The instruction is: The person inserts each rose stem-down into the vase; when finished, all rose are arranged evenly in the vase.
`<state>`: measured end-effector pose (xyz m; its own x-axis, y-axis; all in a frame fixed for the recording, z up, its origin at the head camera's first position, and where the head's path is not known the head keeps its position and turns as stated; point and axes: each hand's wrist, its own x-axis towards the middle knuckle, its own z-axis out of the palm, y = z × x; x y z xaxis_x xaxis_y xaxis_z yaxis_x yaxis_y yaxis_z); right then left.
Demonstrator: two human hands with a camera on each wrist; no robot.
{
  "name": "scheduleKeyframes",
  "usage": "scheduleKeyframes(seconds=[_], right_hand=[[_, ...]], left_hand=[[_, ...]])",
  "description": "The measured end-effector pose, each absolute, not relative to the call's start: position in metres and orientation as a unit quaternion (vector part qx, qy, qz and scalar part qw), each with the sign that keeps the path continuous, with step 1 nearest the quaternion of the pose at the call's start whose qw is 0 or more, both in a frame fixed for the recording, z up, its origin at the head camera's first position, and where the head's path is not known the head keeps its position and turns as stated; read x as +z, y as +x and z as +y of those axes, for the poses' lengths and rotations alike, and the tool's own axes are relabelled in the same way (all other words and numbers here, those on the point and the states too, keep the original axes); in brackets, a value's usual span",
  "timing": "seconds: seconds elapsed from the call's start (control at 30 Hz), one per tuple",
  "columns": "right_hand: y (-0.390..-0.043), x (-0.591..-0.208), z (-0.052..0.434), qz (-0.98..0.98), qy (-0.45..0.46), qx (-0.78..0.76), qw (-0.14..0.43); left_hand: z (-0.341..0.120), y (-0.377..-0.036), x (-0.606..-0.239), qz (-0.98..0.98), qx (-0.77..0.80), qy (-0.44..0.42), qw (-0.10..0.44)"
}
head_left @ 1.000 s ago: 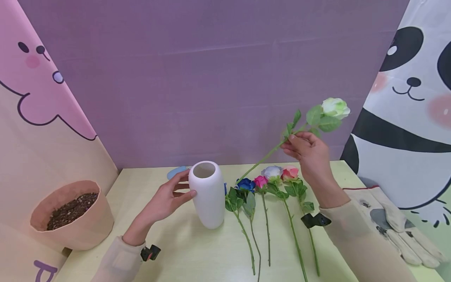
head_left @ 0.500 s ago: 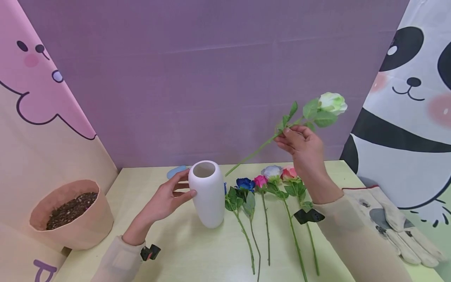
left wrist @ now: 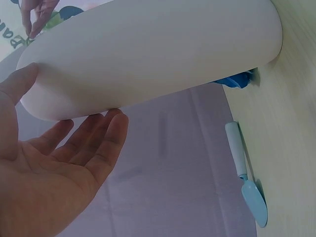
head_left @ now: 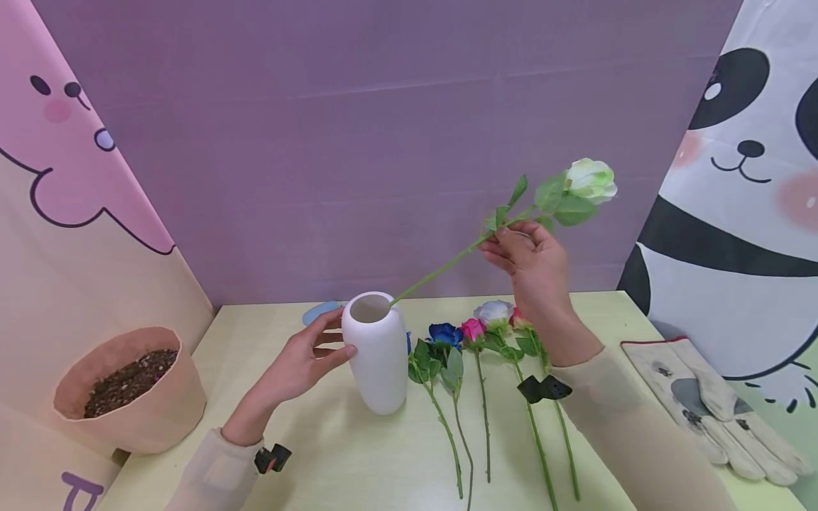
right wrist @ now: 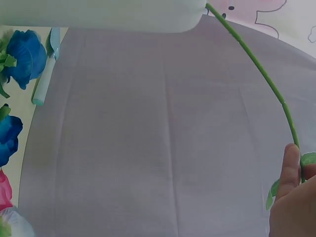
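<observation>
A white vase [head_left: 375, 369] stands upright on the table. My left hand [head_left: 297, 362] holds its left side near the top, thumb in front and fingers behind; the left wrist view shows the fingertips [left wrist: 116, 118] against the vase wall. In my right hand [head_left: 533, 266] a white-green artificial rose [head_left: 591, 181] is pinched by its stem below the leaves. The rose leans with its bloom up to the right. Its stem end [head_left: 395, 301] is at the vase's mouth, over the right side of the rim, as the stem [right wrist: 261, 69] in the right wrist view also shows.
Several artificial flowers lie right of the vase, among them a blue one [head_left: 445, 333], a pink one [head_left: 473, 328] and a pale lilac one [head_left: 494, 311]. A light-blue trowel [left wrist: 254, 200] lies behind the vase. A soil-filled pot [head_left: 185, 397] stands left; gloves [head_left: 709, 404] lie right.
My right hand has carried the rose left and slightly up, bringing its stem end from above the blue flower to the vase's mouth. The left hand and vase have stayed in place.
</observation>
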<state>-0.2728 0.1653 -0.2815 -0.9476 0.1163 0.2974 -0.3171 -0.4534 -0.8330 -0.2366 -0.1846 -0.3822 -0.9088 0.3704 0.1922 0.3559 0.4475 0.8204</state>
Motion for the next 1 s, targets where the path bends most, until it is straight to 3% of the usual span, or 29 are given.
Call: scheduleKeyframes(seconds=[0.4,1.0], right_hand=[[-0.277,-0.287,0.142,-0.588,0.109,0.792,0.124],[-0.282,-0.301,0.115,-0.65,0.114,0.749,0.062]], left_hand=[[-0.185,-0.237,-0.383,0.849,0.483,0.215,0.009],[-0.182,-0.235,-0.381,0.851,0.479,0.216,0.007]])
